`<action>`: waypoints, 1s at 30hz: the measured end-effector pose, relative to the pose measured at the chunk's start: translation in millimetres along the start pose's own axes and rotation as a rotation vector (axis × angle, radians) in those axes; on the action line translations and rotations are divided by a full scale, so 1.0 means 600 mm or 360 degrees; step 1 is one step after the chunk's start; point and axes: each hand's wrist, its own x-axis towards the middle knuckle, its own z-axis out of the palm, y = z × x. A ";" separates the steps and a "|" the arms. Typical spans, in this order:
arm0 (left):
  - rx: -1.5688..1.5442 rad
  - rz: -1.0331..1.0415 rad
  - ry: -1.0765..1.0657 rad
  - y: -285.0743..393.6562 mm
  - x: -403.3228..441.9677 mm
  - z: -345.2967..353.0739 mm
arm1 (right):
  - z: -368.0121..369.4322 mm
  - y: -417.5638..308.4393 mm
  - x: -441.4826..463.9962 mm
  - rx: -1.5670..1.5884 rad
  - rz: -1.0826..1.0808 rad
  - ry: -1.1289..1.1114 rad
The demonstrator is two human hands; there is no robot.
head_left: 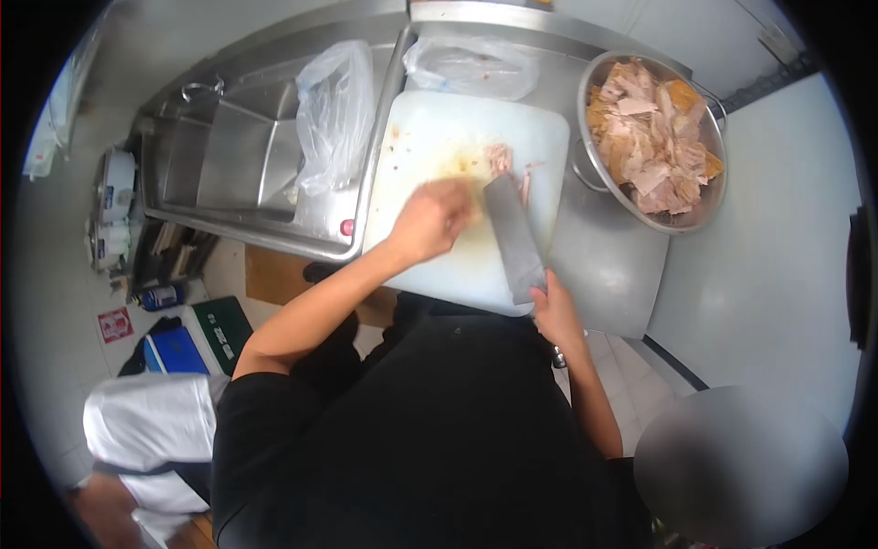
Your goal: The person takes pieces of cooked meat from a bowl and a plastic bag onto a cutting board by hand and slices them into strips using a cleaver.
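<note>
My right hand [555, 316] grips a cleaver [514, 240] by its handle end at the board's lower right edge. The broad grey blade points up and left across the white cutting board [412, 284]. Over the middle of the board, left of the blade, is my left hand [434, 220]; its fingers look bent but are smeared by motion, so I cannot see whether they hold anything. A small heap of chopped meat [497, 158] lies just beyond the blade's tip, and a thin meat strip [525, 188] lies along its right side.
A two-handled steel pot [587, 160] heaped with cooked meat pieces [651, 137] stands at the right. Clear plastic bags lie behind the board [471, 69] and over the edge of the sink [274, 165]. At the lower left stands another person in a white top [151, 421].
</note>
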 end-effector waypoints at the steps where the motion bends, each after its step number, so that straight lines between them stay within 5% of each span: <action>1: 0.0099 0.0008 -0.0097 -0.004 -0.037 0.010 | 0.002 -0.008 -0.003 0.0035 0.0062 -0.0001; 5: -0.0191 -0.0544 -0.0106 -0.065 -0.086 0.001 | -0.010 -0.071 -0.020 -0.0314 0.0026 0.0032; 12: -0.0075 0.0040 -0.0201 -0.137 -0.124 0.015 | 0.002 -0.124 -0.055 -0.0578 -0.0150 0.0212; 14: -0.0347 -0.0582 -0.0290 -0.106 -0.159 0.014 | 0.013 -0.098 -0.074 -0.0657 -0.0123 0.0198; 22: -0.0383 -0.0434 0.0037 -0.092 -0.196 0.040 | 0.002 -0.143 -0.096 -0.0941 -0.0102 0.0041; 24: -0.0374 -0.0440 0.0025 -0.106 -0.185 0.049 | 0.013 -0.155 -0.108 -0.0653 -0.0466 0.0484; 28: -0.0376 -0.0373 0.0009 -0.124 -0.185 0.057 | 0.041 -0.086 -0.110 -0.0827 -0.0361 0.0403; 30: -0.0404 -0.0353 -0.0016 -0.127 -0.191 0.060 | 0.033 -0.060 -0.105 -0.1132 -0.0047 -0.0026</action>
